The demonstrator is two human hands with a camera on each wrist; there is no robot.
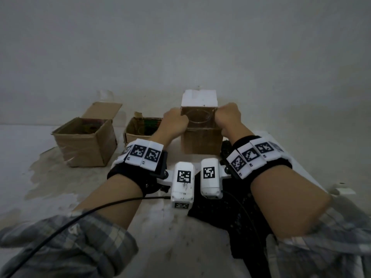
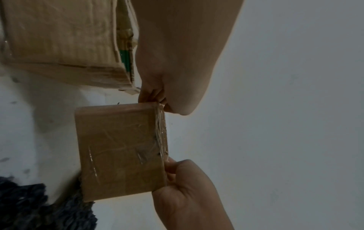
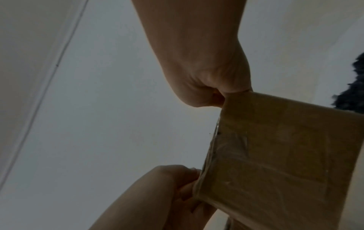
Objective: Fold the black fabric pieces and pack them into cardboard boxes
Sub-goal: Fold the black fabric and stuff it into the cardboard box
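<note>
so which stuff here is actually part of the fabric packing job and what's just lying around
Part of the job:
- tall cardboard box, gripped at its top edge by the left hand and right hand
- black fabric on the table, under the wrists
- two open cardboard boxes on the left, with some contents

Just lying about:
- black cable across the left sleeve
- small white piece at the table's right edge

Dim flat light, soft blur throughout, wide-angle bending at edges, murky wrist views

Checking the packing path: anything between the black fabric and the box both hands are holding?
Nothing visible. The box stands just beyond the black fabric, with the left hand and right hand gripping its top corners. The head view doesn't clearly show whether its top is open.
</note>
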